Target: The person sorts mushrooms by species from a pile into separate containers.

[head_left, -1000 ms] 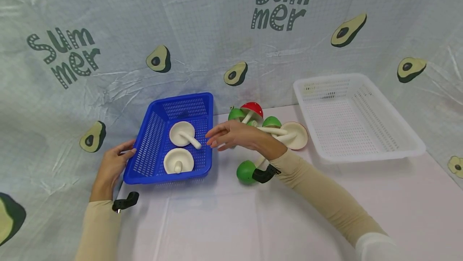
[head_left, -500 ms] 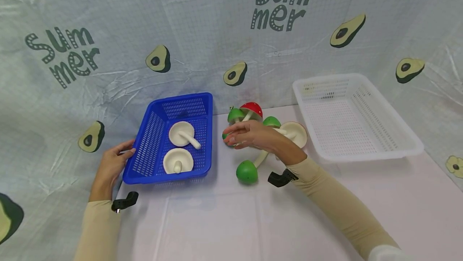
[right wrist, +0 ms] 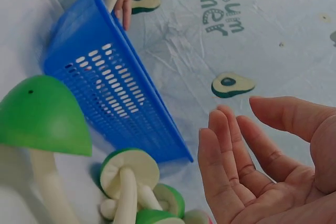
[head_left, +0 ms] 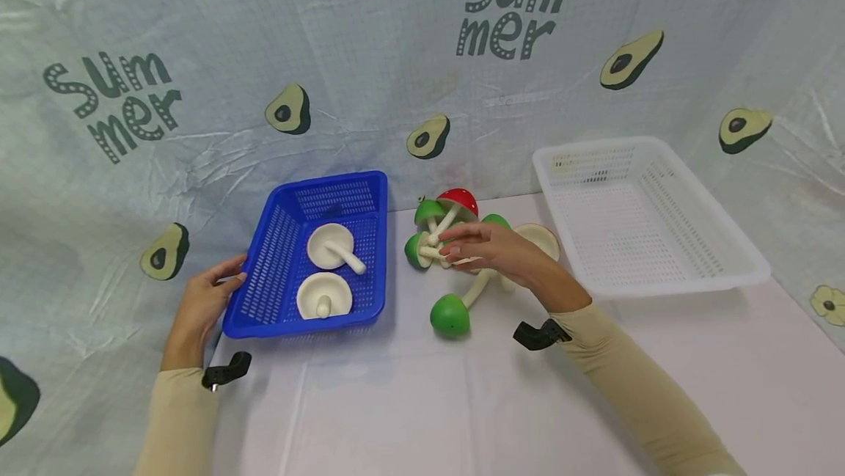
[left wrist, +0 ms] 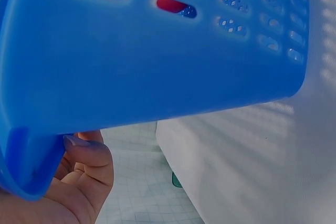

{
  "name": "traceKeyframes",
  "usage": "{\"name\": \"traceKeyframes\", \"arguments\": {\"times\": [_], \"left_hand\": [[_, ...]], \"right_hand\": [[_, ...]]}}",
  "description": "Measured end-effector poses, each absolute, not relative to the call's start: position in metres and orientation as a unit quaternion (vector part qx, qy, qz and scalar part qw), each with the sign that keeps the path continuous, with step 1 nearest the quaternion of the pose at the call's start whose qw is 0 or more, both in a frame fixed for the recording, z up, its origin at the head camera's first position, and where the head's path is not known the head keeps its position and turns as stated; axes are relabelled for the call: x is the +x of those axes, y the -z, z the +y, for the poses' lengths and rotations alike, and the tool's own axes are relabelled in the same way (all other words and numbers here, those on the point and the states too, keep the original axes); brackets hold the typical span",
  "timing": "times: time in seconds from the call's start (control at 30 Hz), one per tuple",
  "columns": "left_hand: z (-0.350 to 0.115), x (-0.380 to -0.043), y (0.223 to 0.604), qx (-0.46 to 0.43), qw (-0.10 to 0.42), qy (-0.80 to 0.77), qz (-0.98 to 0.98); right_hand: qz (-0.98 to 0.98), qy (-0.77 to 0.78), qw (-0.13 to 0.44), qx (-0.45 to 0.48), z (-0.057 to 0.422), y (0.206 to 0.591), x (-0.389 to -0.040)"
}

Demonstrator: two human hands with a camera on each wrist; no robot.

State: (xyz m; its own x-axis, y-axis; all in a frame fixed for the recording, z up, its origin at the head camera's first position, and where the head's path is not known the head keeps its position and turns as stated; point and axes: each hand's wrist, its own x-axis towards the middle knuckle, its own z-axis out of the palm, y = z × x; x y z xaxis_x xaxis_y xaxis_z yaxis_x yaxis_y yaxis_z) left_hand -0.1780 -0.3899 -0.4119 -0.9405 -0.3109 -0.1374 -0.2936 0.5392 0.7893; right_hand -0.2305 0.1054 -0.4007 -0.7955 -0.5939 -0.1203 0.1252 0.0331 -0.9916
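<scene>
Mushrooms (head_left: 458,202) lie on the bench (head_left: 376,403) beside the blue basket (head_left: 304,326), which holds two more. The right hand (head_left: 505,250), fingers loose and empty, has drawn back over the mushrooms; the left hand (head_left: 203,305) grips the basket's rim.

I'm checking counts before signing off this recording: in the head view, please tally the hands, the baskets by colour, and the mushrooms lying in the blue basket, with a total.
Hands, left hand and right hand: 2
Blue basket: 1
White basket: 1
Mushrooms in the blue basket: 2
Total: 6
</scene>
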Motion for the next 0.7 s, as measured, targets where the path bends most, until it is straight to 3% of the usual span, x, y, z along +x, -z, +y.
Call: {"name": "traceKeyframes", "arguments": {"times": [0.37,0.7], "left_hand": [[-0.391,-0.177,0.415,0.168,0.012,0.446,-0.879],[-0.390,-0.178,0.414,0.171,0.016,0.452,-0.875]], "right_hand": [[0.672,0.690,0.230,-0.135,0.133,0.418,-0.221],[0.650,0.715,0.230,-0.114,0.149,0.437,-0.208]]}}
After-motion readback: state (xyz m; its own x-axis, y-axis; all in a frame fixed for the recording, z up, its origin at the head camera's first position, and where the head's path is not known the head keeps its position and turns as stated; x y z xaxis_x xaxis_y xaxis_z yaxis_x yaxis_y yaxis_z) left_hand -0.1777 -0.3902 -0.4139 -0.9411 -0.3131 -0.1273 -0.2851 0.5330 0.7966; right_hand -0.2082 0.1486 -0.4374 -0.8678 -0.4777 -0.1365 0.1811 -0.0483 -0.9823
